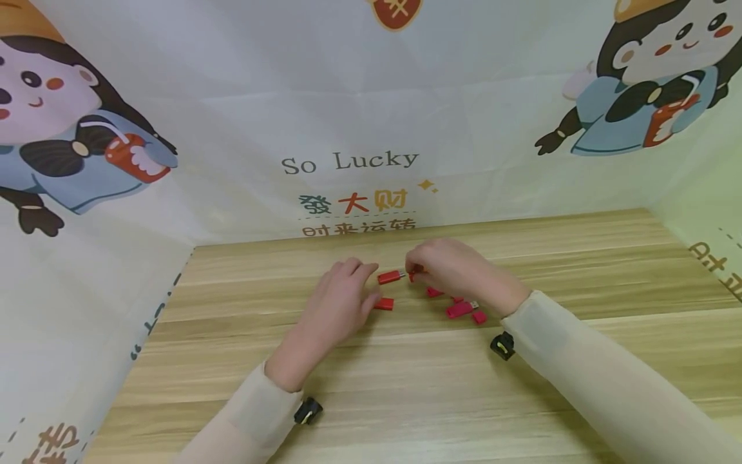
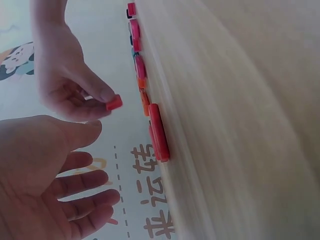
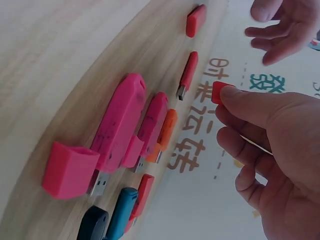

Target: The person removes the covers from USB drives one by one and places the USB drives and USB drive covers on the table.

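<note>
**Right hand pinches a red cap above an uncapped red USB stick; left hand empty beside it**

Left side: left hand (image 1: 342,299) hovers low over the wooden table (image 1: 406,386), fingers relaxed and slightly spread, holding nothing. Left wrist view confirms it: palm open, fingers loosely apart. A loose red cap (image 1: 384,303) lies on the table just beside its fingertips; touching or not, cannot tell.

Centre: the red USB stick (image 1: 390,277) lies flat between the two hands, metal plug bare and pointing toward the right hand. Touched by neither hand. In the right wrist view the same stick (image 3: 188,73) lies alone past the others, with the loose cap (image 3: 195,20) further out.

Right: right hand (image 1: 458,270) pinches a small red cap (image 3: 218,92) between thumb and index fingertip, other fingers curled under. The cap is held off the table, near the stick's plug end and apart from it. Left wrist view shows the same pinch (image 2: 114,102).

Under and beside the right hand: a cluster of more USB sticks on the table.
- large pink stick (image 3: 117,125), uncapped, its pink cap (image 3: 70,169) lying at the plug end
- smaller pink stick (image 3: 150,125) right next to it
- orange stick (image 3: 165,131) beside that
- nearer the camera: a teal one (image 3: 120,215), a dark one (image 3: 92,225), another red one (image 3: 141,195)

The head view shows only part of the cluster; the hand hides the rest.

Surround: printed cartoon backdrop (image 1: 371,96) on three sides, lettered "So Lucky". Both arms wear pale sleeves.
</note>
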`<state>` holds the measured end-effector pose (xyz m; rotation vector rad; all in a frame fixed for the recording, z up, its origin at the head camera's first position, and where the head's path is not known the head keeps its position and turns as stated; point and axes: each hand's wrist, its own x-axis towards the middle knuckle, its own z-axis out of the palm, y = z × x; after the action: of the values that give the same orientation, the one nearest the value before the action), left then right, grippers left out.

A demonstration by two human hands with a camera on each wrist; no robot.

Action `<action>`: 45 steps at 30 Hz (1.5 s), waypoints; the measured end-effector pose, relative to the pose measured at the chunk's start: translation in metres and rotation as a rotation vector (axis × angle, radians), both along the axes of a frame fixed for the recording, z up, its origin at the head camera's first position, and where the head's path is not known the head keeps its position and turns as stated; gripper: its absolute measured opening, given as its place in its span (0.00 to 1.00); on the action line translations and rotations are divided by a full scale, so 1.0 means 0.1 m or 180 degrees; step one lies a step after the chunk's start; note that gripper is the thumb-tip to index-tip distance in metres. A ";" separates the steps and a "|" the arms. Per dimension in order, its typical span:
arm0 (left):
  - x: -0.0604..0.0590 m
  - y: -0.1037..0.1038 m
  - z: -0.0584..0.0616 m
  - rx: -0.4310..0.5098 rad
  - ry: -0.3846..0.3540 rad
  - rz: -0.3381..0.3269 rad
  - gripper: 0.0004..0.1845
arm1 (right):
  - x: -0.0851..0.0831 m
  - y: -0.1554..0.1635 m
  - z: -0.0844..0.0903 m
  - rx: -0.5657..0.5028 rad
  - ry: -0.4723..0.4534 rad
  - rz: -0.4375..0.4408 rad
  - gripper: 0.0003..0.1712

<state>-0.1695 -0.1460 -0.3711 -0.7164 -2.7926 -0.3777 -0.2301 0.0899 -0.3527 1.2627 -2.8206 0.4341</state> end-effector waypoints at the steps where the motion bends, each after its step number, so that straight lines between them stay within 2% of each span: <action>1: 0.01 -0.01 0.00 -0.0025 0.0034 -0.0008 0.25 | -0.02 -0.01 -0.01 0.0011 -0.0021 0.0011 0.03; 10: 0.15 -0.11 -0.03 -0.0199 0.0257 0.0015 0.28 | -0.15 -0.13 -0.12 0.0189 -0.0080 0.0012 0.01; 16: 0.22 -0.18 -0.04 -0.0228 0.0203 0.0089 0.29 | -0.19 -0.18 -0.14 0.0305 -0.0112 0.0004 0.02; 31: 0.24 -0.22 -0.04 -0.0197 0.0187 0.0123 0.29 | -0.22 -0.20 -0.20 0.0383 -0.0177 -0.0105 0.03; 45: 0.24 -0.23 -0.05 -0.0198 0.0130 0.0157 0.29 | -0.19 -0.22 -0.20 0.0330 -0.0041 -0.0182 0.02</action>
<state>-0.1456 -0.1693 -0.3762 -0.6594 -2.7884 -0.2650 -0.2495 0.0678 -0.3723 1.1961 -2.9162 0.2989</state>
